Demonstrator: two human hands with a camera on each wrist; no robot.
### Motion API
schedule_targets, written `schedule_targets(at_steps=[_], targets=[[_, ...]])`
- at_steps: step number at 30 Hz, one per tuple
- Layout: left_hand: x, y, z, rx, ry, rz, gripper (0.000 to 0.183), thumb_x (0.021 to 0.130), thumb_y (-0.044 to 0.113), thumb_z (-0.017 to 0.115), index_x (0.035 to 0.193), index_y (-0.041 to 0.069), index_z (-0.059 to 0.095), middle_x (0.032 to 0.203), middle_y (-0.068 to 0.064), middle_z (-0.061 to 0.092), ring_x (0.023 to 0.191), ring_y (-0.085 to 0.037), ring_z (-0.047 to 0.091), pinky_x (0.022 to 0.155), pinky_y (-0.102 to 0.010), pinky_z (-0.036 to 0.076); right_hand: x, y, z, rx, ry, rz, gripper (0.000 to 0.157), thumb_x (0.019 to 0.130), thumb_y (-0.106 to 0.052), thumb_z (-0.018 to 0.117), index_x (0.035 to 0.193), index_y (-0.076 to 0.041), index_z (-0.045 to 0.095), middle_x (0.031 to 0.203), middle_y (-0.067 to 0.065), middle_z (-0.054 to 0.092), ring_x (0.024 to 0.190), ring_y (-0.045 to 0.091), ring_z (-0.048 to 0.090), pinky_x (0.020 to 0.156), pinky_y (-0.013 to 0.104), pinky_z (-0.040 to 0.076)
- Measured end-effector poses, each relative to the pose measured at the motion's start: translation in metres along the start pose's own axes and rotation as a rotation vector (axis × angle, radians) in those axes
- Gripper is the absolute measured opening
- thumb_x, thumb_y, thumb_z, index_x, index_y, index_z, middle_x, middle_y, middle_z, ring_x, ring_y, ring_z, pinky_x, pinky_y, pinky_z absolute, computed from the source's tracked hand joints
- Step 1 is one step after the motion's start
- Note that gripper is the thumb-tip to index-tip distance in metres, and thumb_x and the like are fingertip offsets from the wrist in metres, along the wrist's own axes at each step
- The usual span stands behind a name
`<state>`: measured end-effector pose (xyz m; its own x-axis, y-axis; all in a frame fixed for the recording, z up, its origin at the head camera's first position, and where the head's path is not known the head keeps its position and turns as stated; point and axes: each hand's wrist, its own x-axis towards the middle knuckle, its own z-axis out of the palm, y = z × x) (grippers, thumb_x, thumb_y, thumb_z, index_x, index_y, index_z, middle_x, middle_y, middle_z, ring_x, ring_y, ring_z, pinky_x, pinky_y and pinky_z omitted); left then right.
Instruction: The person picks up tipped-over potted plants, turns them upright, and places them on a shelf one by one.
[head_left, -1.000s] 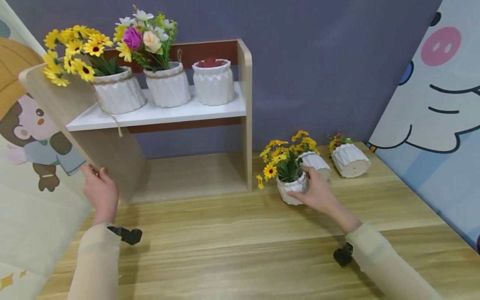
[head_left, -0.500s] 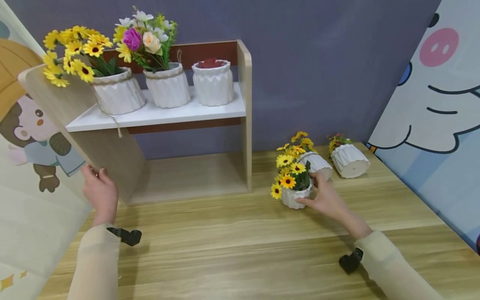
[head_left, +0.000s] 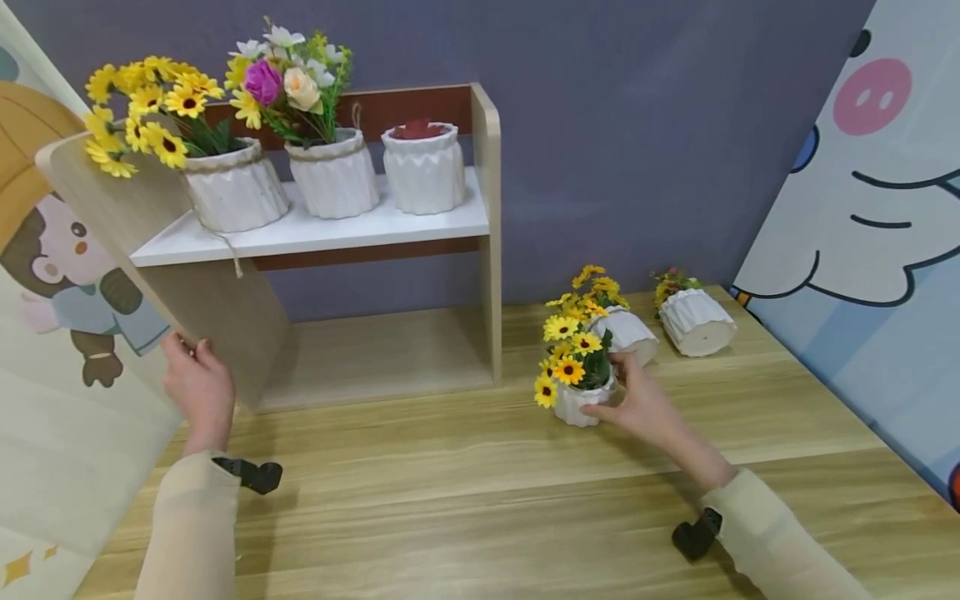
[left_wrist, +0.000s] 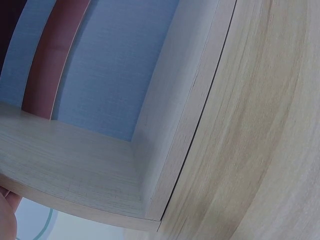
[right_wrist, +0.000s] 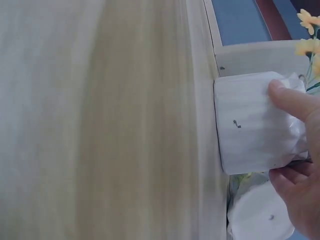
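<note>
My right hand [head_left: 637,404] grips a small white ribbed pot of yellow flowers [head_left: 581,404], thumb on its near side and fingers behind. In the right wrist view the white pot [right_wrist: 257,125] stands upright, its base against the table; the flowers are mostly out of frame there. At the far left, my left hand [head_left: 198,387] holds the front edge of the wooden shelf unit's side panel [head_left: 217,321]. In the left wrist view only part of that hand [left_wrist: 7,215] shows at the panel's edge.
On the white upper shelf [head_left: 322,237] stand a yellow-flower pot [head_left: 236,192], a mixed-flower pot [head_left: 333,179] and a pot with a red plant [head_left: 423,171]. Behind my right hand, another flower pot [head_left: 630,333] lies on its side, and a further pot [head_left: 697,321] lies to its right.
The pot in my right hand has come slightly nearer and turned, so its flowers that spread leftward now cluster toward the front. My left hand stays on the panel.
</note>
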<state>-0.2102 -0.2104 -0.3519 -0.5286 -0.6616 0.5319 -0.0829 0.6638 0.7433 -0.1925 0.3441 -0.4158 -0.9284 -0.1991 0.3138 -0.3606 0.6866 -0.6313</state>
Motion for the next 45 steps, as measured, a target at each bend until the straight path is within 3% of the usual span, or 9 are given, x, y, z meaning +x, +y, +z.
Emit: schedule_targets(at_steps=[9, 13, 17, 24, 29, 33, 39, 41, 45], targets=[[0.001, -0.001, 0.000, 0.003, -0.020, -0.013, 0.033, 0.097, 0.029, 0.032, 0.122, 0.008, 0.038, 0.118, -0.024, 0.055, 0.110, -0.039, 0.053, 0.087, -0.053, 0.042, -0.001, -0.010, 0.007, 0.005, -0.029, -0.015, 0.098, 0.065, -0.040, 0.079, 0.132, 0.008, 0.025, 0.129, 0.033, 0.040, 0.113, 0.044, 0.047, 0.092, 0.051, 0.040], [0.001, -0.001, 0.000, 0.005, -0.026, -0.014, 0.033, 0.097, 0.029, 0.032, 0.123, 0.008, 0.038, 0.119, -0.024, 0.054, 0.110, -0.039, 0.053, 0.087, -0.053, 0.042, 0.000, -0.011, 0.009, 0.082, -0.039, -0.017, 0.111, 0.065, -0.035, 0.080, 0.140, 0.003, 0.008, 0.140, 0.032, 0.026, 0.124, 0.045, 0.035, 0.098, 0.051, 0.033], [0.001, -0.001, 0.000, 0.010, -0.030, -0.013, 0.033, 0.097, 0.029, 0.032, 0.122, 0.008, 0.038, 0.118, -0.025, 0.055, 0.109, -0.040, 0.053, 0.086, -0.053, 0.042, 0.002, -0.010, 0.007, 0.155, -0.026, -0.081, 0.123, 0.063, -0.028, 0.082, 0.144, -0.005, -0.008, 0.147, 0.028, 0.010, 0.131, 0.044, 0.024, 0.103, 0.051, 0.026], [0.000, 0.000, -0.001, 0.004, -0.044, -0.019, 0.034, 0.097, 0.029, 0.031, 0.124, 0.009, 0.036, 0.120, -0.024, 0.054, 0.112, -0.038, 0.052, 0.087, -0.053, 0.041, 0.002, -0.013, 0.005, -0.096, -0.059, -0.097, 0.103, 0.067, -0.046, 0.076, 0.138, 0.006, 0.024, 0.146, 0.026, 0.015, 0.125, 0.046, 0.030, 0.097, 0.057, 0.030], [-0.001, 0.000, -0.001, 0.007, -0.035, -0.020, 0.033, 0.097, 0.028, 0.032, 0.123, 0.009, 0.037, 0.120, -0.024, 0.054, 0.111, -0.038, 0.053, 0.087, -0.053, 0.041, 0.001, -0.013, 0.008, -0.124, -0.076, -0.082, 0.091, 0.069, -0.046, 0.074, 0.131, 0.009, 0.035, 0.141, 0.028, 0.024, 0.123, 0.046, 0.034, 0.096, 0.057, 0.032], [-0.001, 0.001, -0.001, 0.010, -0.026, -0.011, 0.033, 0.097, 0.028, 0.032, 0.123, 0.009, 0.037, 0.119, -0.024, 0.055, 0.109, -0.039, 0.053, 0.086, -0.053, 0.041, 0.000, -0.012, 0.010, -0.067, -0.062, -0.061, 0.095, 0.068, -0.043, 0.076, 0.133, 0.008, 0.029, 0.137, 0.031, 0.029, 0.122, 0.045, 0.035, 0.097, 0.056, 0.032], [-0.001, 0.000, 0.000, 0.007, -0.021, 0.011, 0.033, 0.097, 0.028, 0.032, 0.122, 0.008, 0.037, 0.117, -0.025, 0.055, 0.108, -0.040, 0.054, 0.085, -0.054, 0.042, 0.000, -0.015, 0.006, 0.066, -0.014, -0.028, 0.124, 0.063, -0.034, 0.082, 0.144, -0.004, -0.008, 0.145, 0.031, 0.012, 0.128, 0.046, 0.026, 0.101, 0.055, 0.026], [-0.001, 0.000, 0.000, 0.004, -0.020, 0.010, 0.033, 0.097, 0.028, 0.032, 0.122, 0.008, 0.037, 0.118, -0.025, 0.055, 0.109, -0.039, 0.053, 0.086, -0.054, 0.042, 0.001, -0.017, 0.004, 0.033, 0.002, -0.079, 0.125, 0.062, -0.032, 0.082, 0.145, -0.008, -0.009, 0.148, 0.027, 0.007, 0.130, 0.045, 0.023, 0.101, 0.055, 0.025], [-0.001, 0.001, 0.000, -0.001, -0.011, 0.005, 0.032, 0.097, 0.028, 0.032, 0.122, 0.008, 0.038, 0.117, -0.025, 0.055, 0.109, -0.039, 0.053, 0.086, -0.053, 0.042, 0.002, -0.021, 0.003, -0.109, -0.007, -0.150, 0.116, 0.064, -0.038, 0.081, 0.144, 0.000, 0.005, 0.149, 0.024, 0.003, 0.131, 0.044, 0.020, 0.099, 0.055, 0.029]])
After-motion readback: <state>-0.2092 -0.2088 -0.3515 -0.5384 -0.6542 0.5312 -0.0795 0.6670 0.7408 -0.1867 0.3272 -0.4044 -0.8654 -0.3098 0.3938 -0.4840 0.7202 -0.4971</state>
